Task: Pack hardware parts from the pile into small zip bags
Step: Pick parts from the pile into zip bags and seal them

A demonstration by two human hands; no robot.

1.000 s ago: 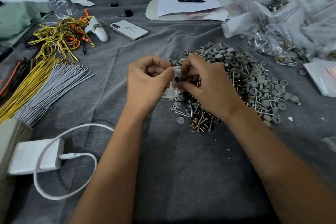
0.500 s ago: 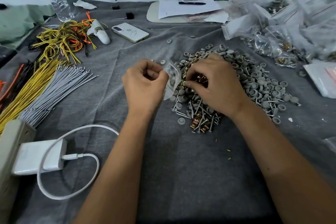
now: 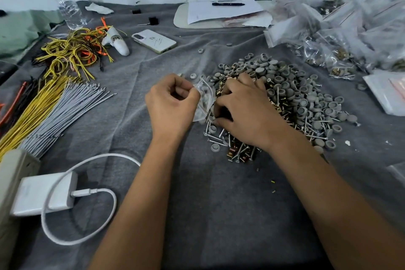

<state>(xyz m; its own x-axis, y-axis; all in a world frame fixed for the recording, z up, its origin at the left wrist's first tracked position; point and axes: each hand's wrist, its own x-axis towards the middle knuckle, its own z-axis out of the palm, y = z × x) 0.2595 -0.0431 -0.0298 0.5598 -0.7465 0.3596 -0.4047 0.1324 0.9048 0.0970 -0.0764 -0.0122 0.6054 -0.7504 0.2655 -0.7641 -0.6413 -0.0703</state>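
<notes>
Both forearms reach in from the bottom edge. The left hand (image 3: 173, 103) is curled up, knuckles toward the camera, pinching the edge of a small clear bag (image 3: 205, 96) between thumb and fingers so it stands open just left of the pile (image 3: 282, 103). The right hand (image 3: 245, 109) sits palm down on the pile's near left side with fingers bent into the parts. Can't tell if it's actually got hold of anything since the fingertips are buried.

The pile is way too many to count: gray round caps, screws, brassy bits, all on the gray cloth (image 3: 219, 204). The bag looks like it has a couple of gray caps in it already.

Far right is a heap of filled bags (image 3: 328, 55) with the same hardware inside. One phone (image 3: 154, 41), one bottle (image 3: 65, 0), one charger (image 3: 43, 195).
</notes>
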